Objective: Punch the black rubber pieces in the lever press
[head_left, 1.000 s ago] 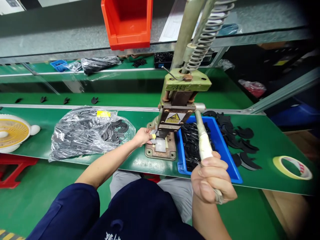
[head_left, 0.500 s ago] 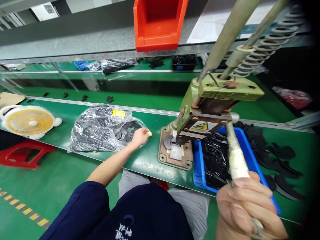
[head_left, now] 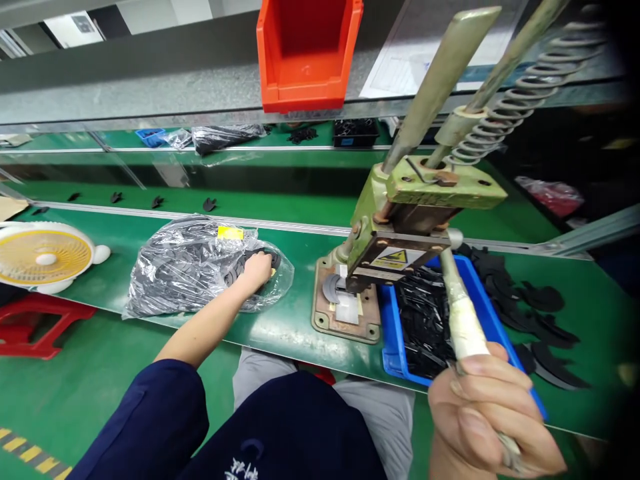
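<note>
My right hand (head_left: 493,407) is wrapped round the taped lever handle (head_left: 465,320) of a green hand press (head_left: 445,180). On the press's base plate (head_left: 320,320), a curved dark piece (head_left: 331,288) lies beside the head. My left hand (head_left: 257,270) reaches into the mouth of a clear plastic bag (head_left: 175,267) full of black curved pieces (head_left: 233,275). Its fingers bend down over the pieces, and a bit of yellow shows at a fingertip. The fingertips are mostly hidden, so whether they grip a piece is unclear.
Right of the press stands a blue bin (head_left: 395,340) of black parts, with loose black pieces (head_left: 543,297) beyond it. A yellow-and-white fan (head_left: 47,257) lies at the left. An orange bin (head_left: 305,93) sits on the shelf above. A red stool (head_left: 45,320) is below the table.
My left hand has moved left from the bag's edge into its mouth, over the black pieces. My right hand stays on the lever. The view has shifted slightly.
</note>
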Tool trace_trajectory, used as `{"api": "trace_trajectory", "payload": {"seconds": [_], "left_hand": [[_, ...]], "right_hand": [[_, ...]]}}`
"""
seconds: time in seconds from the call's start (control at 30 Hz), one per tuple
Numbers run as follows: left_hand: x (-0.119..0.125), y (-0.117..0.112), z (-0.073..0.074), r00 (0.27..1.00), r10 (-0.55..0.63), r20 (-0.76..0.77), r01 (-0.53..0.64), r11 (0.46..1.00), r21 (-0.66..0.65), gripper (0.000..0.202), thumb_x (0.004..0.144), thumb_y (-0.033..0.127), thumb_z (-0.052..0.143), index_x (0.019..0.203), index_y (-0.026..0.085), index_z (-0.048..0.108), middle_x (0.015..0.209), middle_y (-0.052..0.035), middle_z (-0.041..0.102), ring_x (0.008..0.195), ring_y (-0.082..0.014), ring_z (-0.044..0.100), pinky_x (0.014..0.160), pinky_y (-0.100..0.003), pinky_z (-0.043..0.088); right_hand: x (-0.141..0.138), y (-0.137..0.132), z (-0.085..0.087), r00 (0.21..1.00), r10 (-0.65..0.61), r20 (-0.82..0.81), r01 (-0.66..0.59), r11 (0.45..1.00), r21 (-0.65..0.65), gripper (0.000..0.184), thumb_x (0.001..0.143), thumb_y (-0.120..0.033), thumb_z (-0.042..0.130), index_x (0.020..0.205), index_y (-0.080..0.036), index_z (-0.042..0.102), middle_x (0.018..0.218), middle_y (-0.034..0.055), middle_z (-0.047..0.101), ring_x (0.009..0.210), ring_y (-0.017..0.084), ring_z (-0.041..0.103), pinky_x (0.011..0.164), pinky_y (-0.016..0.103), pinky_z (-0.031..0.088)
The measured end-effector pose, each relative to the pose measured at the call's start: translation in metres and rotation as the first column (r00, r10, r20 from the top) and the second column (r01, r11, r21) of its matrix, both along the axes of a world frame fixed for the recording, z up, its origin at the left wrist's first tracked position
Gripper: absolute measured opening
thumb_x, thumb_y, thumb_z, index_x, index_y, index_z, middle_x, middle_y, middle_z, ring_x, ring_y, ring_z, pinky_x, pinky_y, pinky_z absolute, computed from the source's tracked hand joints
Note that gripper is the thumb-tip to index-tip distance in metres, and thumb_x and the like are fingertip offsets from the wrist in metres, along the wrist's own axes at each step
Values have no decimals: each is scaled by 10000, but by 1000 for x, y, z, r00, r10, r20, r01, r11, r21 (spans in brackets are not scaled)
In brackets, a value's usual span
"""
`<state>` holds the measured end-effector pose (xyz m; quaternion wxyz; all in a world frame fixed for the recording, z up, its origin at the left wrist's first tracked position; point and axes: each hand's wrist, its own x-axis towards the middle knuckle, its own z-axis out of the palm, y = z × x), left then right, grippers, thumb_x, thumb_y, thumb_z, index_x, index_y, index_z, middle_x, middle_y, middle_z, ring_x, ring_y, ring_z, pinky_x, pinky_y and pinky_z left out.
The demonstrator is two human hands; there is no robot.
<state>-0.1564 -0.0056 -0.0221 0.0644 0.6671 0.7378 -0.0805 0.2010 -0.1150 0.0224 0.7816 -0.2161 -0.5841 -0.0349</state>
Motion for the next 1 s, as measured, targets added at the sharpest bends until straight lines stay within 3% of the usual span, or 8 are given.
{"api": "trace_trajectory", "payload": {"seconds": [0.27,0.43,0.57,0.67,0.73,0.83,0.9,1.0], "left_hand": [[7,-6,6,994,-88,-62,90,996,23,305,923,170,462,1061,16,686,1005,-256,720,1006,-334,718,879,-386,550],[-16,-14,2,999,29,28,-33,990,137,363,924,140,421,1224,43,601,998,-210,741,968,-310,733,864,-382,553],[-36,-20,1,948,213,238,-269,934,234,411,903,131,467,1287,88,606,1023,-168,755,1018,-285,726,948,-384,537],[-39,-26,4,722,322,613,-500,855,139,325,874,150,534,1172,127,661,902,-87,762,882,-221,743,869,-334,582],[-32,-32,7,427,350,834,-595,803,-32,189,846,155,589,1020,133,662,801,-45,735,745,-165,726,756,-281,605],[-12,-39,13,36,317,948,-605,762,-232,137,788,160,701,832,145,573,723,-10,679,633,-109,683,657,-235,604],[4,-42,18,-94,301,949,-554,776,-301,253,751,179,766,776,154,516,677,14,638,595,-99,670,616,-226,600],[29,-44,23,-145,291,946,-443,836,-325,319,710,204,819,806,154,519,667,25,626,593,-112,678,576,-217,589]], "right_hand": [[5,-4,-3,1000,26,14,-25,999,-48,231,622,-172,606,507,-200,408,579,-25,600,611,174,573,739,499,480],[5,-7,-3,1000,21,13,-20,995,-94,226,637,-216,622,523,-215,426,575,-37,604,601,184,570,733,504,492],[8,-9,-5,999,26,28,-23,994,-108,212,652,-238,629,540,-228,449,588,-35,620,594,189,552,723,525,497],[10,-8,-8,1000,22,13,-20,995,-97,197,650,-230,631,556,-239,457,591,-31,623,602,202,549,714,540,487],[10,-7,-10,999,37,18,-36,997,-71,195,634,-214,630,561,-240,451,592,-29,630,598,206,552,699,535,479],[9,-5,-11,998,52,31,-50,997,-59,181,622,-198,617,563,-235,450,599,-25,629,604,204,554,704,533,471],[8,-5,-10,999,48,24,-46,996,-79,170,626,-188,609,565,-230,456,606,-25,619,625,201,556,735,540,470],[8,-8,-7,997,58,47,-54,994,-91,150,637,-161,599,583,-223,473,631,-26,619,666,193,559,776,537,467]]}}
